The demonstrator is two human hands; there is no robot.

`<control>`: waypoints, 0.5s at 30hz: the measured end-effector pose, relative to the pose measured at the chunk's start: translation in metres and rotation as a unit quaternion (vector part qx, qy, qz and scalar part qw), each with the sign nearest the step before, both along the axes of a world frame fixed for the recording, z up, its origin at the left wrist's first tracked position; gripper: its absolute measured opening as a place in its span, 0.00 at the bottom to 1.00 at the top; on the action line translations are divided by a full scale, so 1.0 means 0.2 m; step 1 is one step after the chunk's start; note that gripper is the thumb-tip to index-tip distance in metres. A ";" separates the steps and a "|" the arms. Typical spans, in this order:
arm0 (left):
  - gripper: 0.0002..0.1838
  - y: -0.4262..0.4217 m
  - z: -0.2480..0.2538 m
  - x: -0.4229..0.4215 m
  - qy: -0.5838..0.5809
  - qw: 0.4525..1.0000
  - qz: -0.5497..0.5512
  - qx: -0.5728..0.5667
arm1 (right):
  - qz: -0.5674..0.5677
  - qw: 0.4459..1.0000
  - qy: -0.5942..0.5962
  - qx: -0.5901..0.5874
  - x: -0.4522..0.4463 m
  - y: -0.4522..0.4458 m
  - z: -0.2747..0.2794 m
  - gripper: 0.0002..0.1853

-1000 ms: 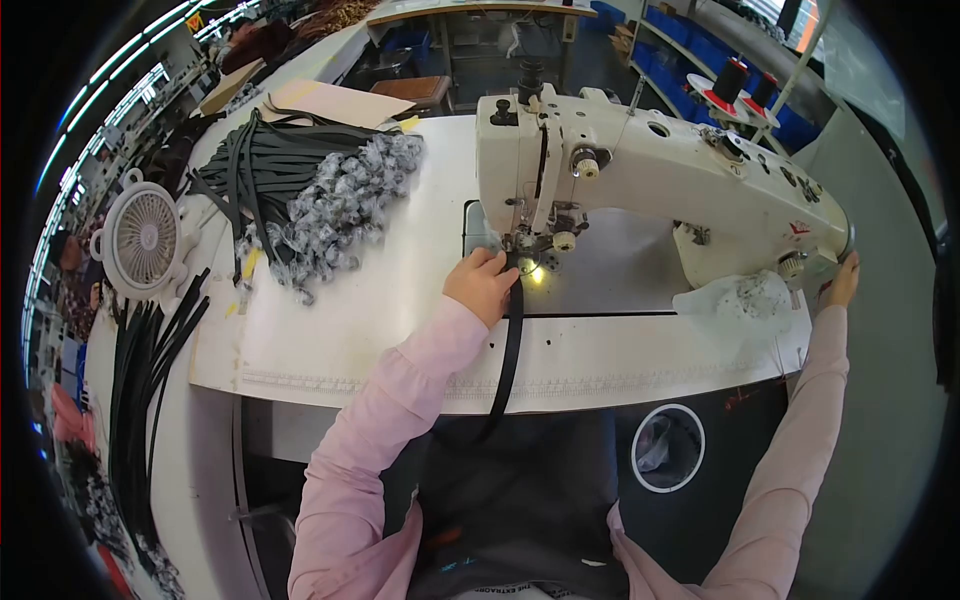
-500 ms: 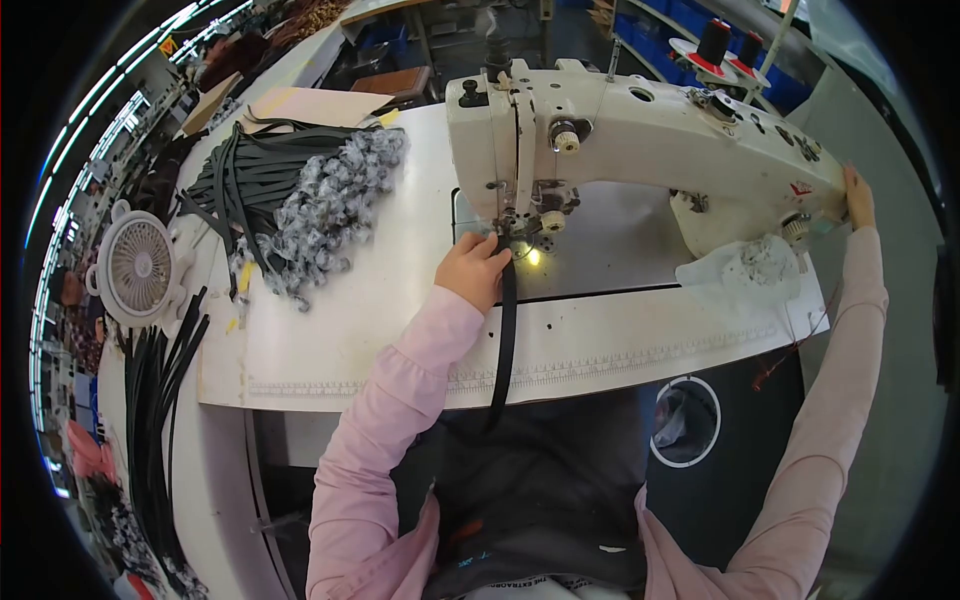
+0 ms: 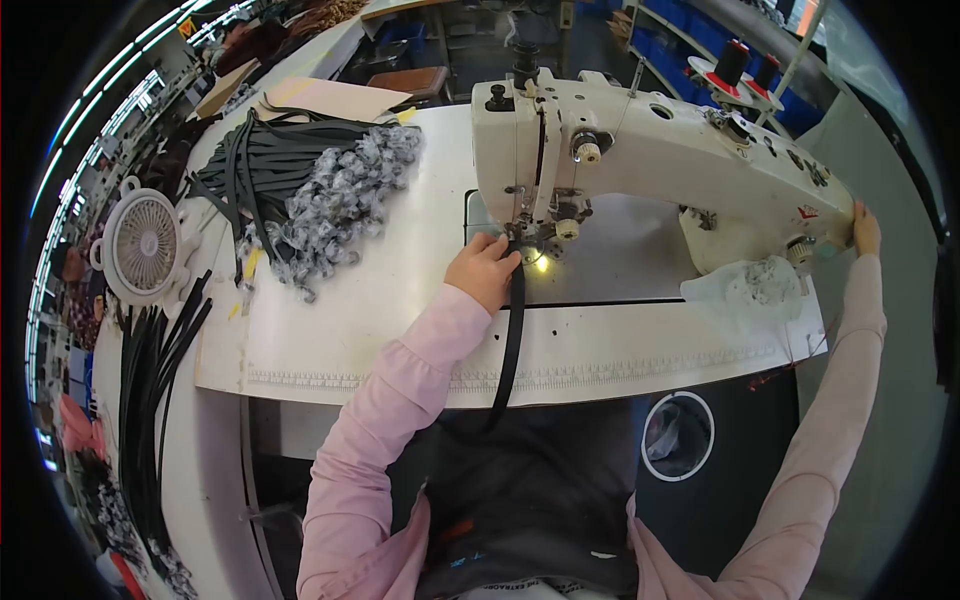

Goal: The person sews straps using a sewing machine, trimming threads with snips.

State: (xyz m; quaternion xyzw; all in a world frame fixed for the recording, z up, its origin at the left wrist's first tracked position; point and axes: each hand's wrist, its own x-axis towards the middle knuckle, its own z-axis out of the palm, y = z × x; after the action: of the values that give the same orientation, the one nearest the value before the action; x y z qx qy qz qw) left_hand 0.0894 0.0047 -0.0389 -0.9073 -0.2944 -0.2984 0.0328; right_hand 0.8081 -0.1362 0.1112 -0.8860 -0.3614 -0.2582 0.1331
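- Head view, left side: a pile of straps (image 3: 265,165) lies on the table (image 3: 340,330), probably for easy reach.
- The left hand (image 3: 482,272) pinches a black strap (image 3: 514,335) under the sewing machine (image 3: 650,120), seemingly to keep it straight.
- The right hand (image 3: 866,232) touches the machine's end, perhaps for control; its grip I cannot tell.

Small dark lettering (image 3: 530,584) at the dark garment's (image 3: 530,500) lower edge seems to read "THE EXTRAOR…", the rest unclear. A ruler scale (image 3: 600,376) runs along the surface's (image 3: 340,325) front edge, its numbers too small to read. The sewing machine (image 3: 650,135) bears a red mark (image 3: 808,212), illegible here.
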 end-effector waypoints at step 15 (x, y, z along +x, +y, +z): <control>0.18 -0.02 0.02 0.01 0.104 0.988 -0.016 0.112 | 0.114 0.900 0.227 0.353 -0.47 -0.09 -0.21 0.28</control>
State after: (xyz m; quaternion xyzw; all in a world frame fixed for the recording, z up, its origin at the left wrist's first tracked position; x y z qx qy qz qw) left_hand 0.0909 0.0000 -0.0340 -0.9288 -0.2390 -0.2336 0.1599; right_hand 0.7137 -0.1545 0.0690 -0.7682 -0.3049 -0.1442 0.5442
